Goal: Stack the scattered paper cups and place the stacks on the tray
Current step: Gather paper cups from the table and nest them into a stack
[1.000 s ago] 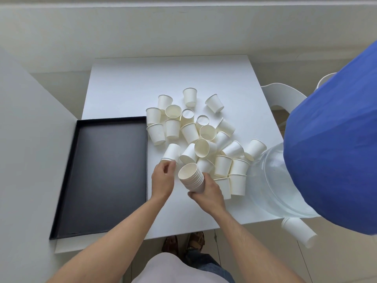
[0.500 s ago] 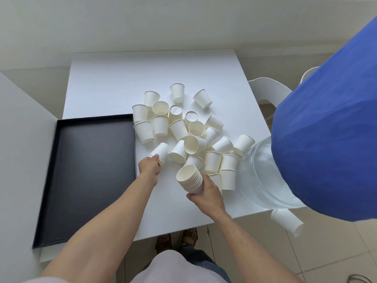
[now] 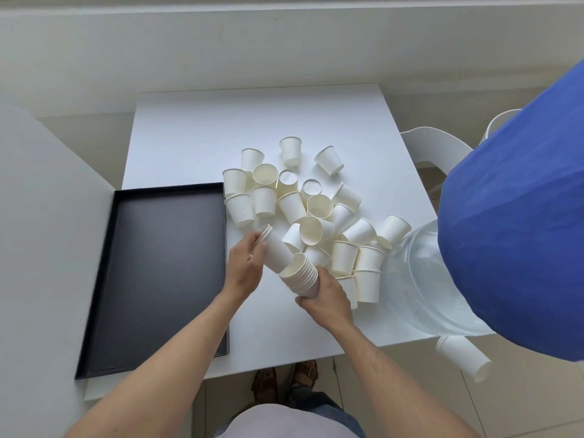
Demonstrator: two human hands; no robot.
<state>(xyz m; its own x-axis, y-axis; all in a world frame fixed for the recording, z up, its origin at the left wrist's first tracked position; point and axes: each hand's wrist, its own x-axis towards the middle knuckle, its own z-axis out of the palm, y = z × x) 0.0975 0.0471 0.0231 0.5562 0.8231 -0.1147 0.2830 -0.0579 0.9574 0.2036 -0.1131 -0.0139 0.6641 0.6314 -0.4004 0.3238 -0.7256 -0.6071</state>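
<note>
Several loose white paper cups (image 3: 319,207) lie scattered on the white table (image 3: 196,143), some upright, some on their sides. My right hand (image 3: 325,297) grips a nested stack of cups (image 3: 301,275), its mouth tilted up and to the left. My left hand (image 3: 246,268) holds a paper cup (image 3: 276,245) by its rim end; that cup's base points into the mouth of the stack and touches it. The black tray (image 3: 158,273) sits on the left side of the table, with nothing in it.
A large clear water jug (image 3: 426,286) lies at the table's right edge, partly under a big blue cover (image 3: 518,235). Another paper cup (image 3: 463,357) hangs below the jug. A white chair (image 3: 433,147) stands to the right. A grey panel (image 3: 38,248) borders the left.
My left hand took a cup from the left edge of the pile and brought it right, to the mouth of the stack. My right hand kept its hold on the stack.
</note>
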